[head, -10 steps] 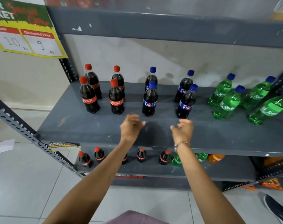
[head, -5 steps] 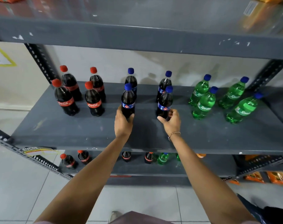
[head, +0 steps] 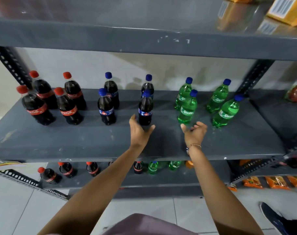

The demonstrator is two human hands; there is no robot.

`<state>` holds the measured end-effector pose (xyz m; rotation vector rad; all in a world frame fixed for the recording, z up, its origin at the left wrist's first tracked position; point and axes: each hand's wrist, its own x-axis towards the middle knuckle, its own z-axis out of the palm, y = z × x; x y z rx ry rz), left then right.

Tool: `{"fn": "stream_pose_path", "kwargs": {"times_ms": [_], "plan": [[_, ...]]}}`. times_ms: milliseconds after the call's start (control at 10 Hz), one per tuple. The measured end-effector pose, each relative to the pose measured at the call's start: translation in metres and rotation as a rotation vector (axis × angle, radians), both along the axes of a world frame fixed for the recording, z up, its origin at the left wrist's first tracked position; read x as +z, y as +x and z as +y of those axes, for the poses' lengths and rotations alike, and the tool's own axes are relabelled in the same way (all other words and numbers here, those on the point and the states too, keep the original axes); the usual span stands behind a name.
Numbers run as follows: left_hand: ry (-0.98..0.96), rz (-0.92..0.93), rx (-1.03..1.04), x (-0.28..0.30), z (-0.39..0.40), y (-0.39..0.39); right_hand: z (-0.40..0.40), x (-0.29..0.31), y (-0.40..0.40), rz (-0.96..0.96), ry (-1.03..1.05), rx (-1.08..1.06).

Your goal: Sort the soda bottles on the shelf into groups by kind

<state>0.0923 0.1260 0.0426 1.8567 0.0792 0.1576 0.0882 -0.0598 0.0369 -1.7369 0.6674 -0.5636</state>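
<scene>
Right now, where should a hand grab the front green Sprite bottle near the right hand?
Probably around the labelled middle of the front Sprite bottle, coming from the open front. It stands upright, another bottle crowds behind it, and the right hand hovers empty just below.

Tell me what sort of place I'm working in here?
Most likely a small shop or supermarket aisle: a grey slotted-steel shelf holds rows of branded soda bottles, with more stock on the shelf below and packaged snacks at lower right.

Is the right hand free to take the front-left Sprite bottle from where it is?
Probably yes. The right hand is open, empty, just in front of the front-left Sprite bottle, with bare shelf between; the left hand is at a blue-capped cola bottle.
</scene>
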Motion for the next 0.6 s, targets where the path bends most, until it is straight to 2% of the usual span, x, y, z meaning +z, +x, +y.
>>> {"fn": "stream_pose_path", "kwargs": {"times_ms": [100, 200, 400, 500, 600], "plan": [[0.050, -0.014, 0.006, 0.000, -0.015, 0.008, -0.026, 0.005, 0.005, 0.077, -0.015, 0.131], [0.045, -0.010, 0.109, -0.004, -0.026, 0.009, -0.038, 0.008, 0.015, 0.098, -0.126, 0.289], [0.096, 0.019, 0.141, 0.001, -0.028, 0.008, -0.039, 0.006, 0.012, 0.056, -0.235, 0.311], [0.110, 0.034, 0.125, 0.004, -0.026, 0.006, -0.039, 0.009, 0.011, 0.049, -0.245, 0.345], [0.115, 0.079, 0.187, 0.005, -0.027, -0.001, -0.041, 0.012, 0.005, 0.038, -0.167, 0.374]]}}
